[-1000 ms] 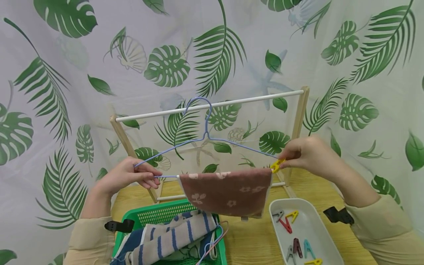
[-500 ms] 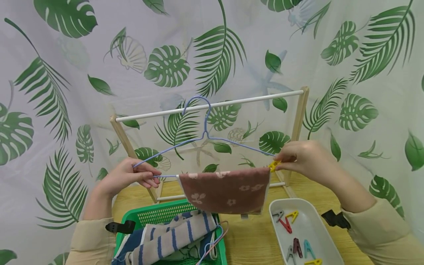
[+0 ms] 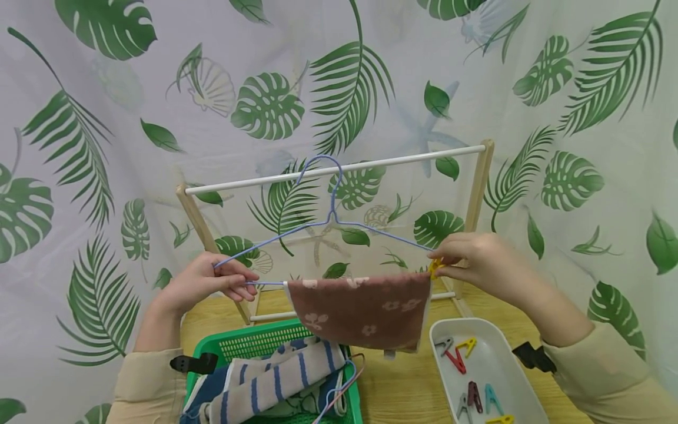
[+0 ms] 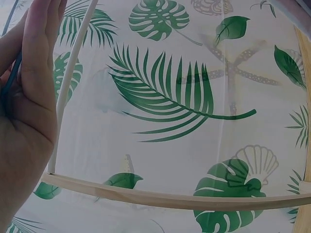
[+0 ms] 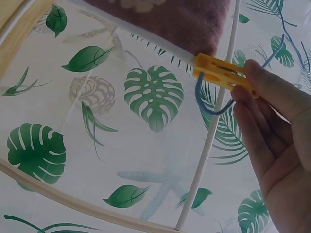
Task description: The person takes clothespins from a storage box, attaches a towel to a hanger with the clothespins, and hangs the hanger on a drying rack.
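Observation:
A blue wire hanger is held up in front of the rack, and a dusty-pink flowered cloth drapes over its lower bar. My left hand grips the hanger's left corner; in the left wrist view that hand shows with a bit of blue wire in its fingers. Between thumb and fingers, my right hand pinches a yellow clothespin at the cloth's upper right corner. Seen from the right wrist, the clothespin sits at the cloth's edge and over the hanger's bar, near its bent end.
Behind the hanger stands a wooden rack with a white rail. A green basket at lower left contains striped towels and more hangers. At lower right, a white tray bears several loose clothespins. A leaf-print curtain hangs behind.
My right hand has moved slightly left with the yellow clothespin, bringing it onto the cloth's corner. The hanger has swayed a little; my left hand stays in place.

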Available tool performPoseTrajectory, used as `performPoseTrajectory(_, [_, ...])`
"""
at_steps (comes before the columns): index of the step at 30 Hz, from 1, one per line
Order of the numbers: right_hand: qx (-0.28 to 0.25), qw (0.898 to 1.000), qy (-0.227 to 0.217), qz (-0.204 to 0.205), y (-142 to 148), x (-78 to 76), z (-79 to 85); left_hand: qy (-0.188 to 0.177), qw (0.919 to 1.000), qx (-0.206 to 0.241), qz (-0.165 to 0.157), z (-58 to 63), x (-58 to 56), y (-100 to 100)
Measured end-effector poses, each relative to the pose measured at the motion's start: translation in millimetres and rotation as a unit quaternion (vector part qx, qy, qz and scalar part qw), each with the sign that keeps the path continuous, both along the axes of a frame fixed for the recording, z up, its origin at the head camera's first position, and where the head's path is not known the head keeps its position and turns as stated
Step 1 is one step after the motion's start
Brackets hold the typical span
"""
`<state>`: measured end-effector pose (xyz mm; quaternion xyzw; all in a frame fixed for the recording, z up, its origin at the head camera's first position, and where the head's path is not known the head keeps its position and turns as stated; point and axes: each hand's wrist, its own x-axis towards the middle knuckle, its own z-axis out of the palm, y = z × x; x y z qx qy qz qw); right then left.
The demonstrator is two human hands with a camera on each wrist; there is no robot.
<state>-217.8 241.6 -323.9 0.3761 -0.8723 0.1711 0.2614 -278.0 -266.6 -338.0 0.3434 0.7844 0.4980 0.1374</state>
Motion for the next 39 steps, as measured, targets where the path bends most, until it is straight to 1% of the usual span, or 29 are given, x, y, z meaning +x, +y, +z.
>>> performPoseTrajectory(4, [-0.02,1.0,0.015,-0.016,1.2,-0.4,0.2,-0.006,1.0,-0.005,-0.004,0.9,0.7,0.4])
performPoseTrajectory(7, [-0.028,0.999,0.024,-0.027,2.8,-0.7,0.7,-0.024,0.9995,-0.015,-0.012,2.5,0.9,1.3])
performPoseTrajectory(10, [-0.032,0.999,0.023,-0.029,4.7,0.0,1.2,-0.038,0.9982,-0.042,-0.02,4.9,0.4,3.2])
performPoseTrajectory(15, [-0.032,0.999,0.026,-0.024,5.5,0.6,2.0,-0.046,0.9938,-0.097,-0.03,8.6,-0.6,9.7])
performPoseTrajectory(18, [-0.03,0.999,0.038,-0.021,4.7,-0.2,2.4,-0.044,0.9909,-0.12,-0.042,8.8,-1.4,14.9])
performPoseTrajectory(22, [-0.03,0.998,0.051,-0.021,3.9,-1.1,1.1,-0.028,0.9883,-0.141,-0.051,7.0,-2.6,20.6])
performPoseTrajectory(25, [-0.032,0.998,0.055,-0.024,3.7,-1.4,-0.3,-0.028,0.9876,-0.145,-0.053,5.2,-3.3,22.8])
performPoseTrajectory(30, [-0.033,0.998,0.047,-0.033,4.2,-1.0,-2.4,-0.044,0.9878,-0.14,-0.054,2.2,-4.6,24.2])
performPoseTrajectory(34, [-0.039,0.998,0.033,-0.043,6.0,-0.8,-4.1,-0.047,0.9897,-0.128,-0.043,-0.4,-5.6,24.9])
performPoseTrajectory(39, [-0.044,0.998,0.0,-0.038,10.0,-3.3,-5.1,-0.04,0.9919,-0.118,-0.027,-1.6,-6.1,24.7])
